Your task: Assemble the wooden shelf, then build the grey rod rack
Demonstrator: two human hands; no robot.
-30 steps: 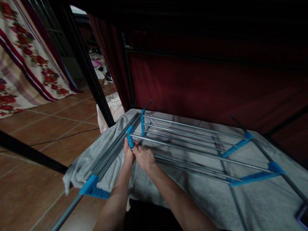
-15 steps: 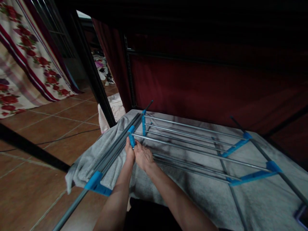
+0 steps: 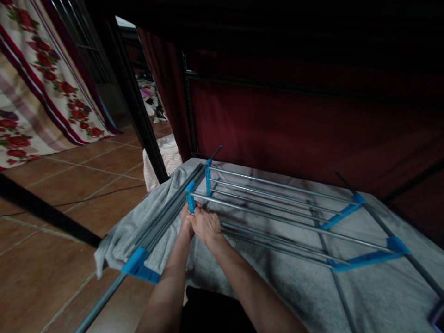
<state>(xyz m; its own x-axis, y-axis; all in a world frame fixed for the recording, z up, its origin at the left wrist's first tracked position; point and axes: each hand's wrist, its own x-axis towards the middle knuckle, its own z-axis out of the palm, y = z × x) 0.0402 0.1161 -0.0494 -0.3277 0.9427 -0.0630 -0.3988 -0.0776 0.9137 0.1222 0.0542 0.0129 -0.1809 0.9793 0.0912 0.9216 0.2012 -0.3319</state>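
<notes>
A rack of grey metal tubes with blue plastic brackets lies on a grey blanket [image 3: 287,291]. My left hand [image 3: 187,219] is closed round the lower end of the near blue bracket [image 3: 190,198]. Against it, my right hand [image 3: 206,224] is also closed at that lower end, its fingertips partly hidden. Thin silver rods [image 3: 294,220] run from this bracket to a long blue bracket [image 3: 371,259] at the right. Several grey tubes [image 3: 166,215] lie side by side left of my hands, passing through another blue bracket [image 3: 140,266] near the front.
Black metal posts [image 3: 138,101] frame the bed at the left. A dark red curtain [image 3: 277,125] hangs behind. Tiled floor [image 3: 86,171], a cable and a flowered cloth [image 3: 45,69] are at the left. A dark object [image 3: 436,317] lies at the right edge.
The view has shifted slightly. Both hands remain at the same bracket, with the right hand's fingers a little more bunched.
</notes>
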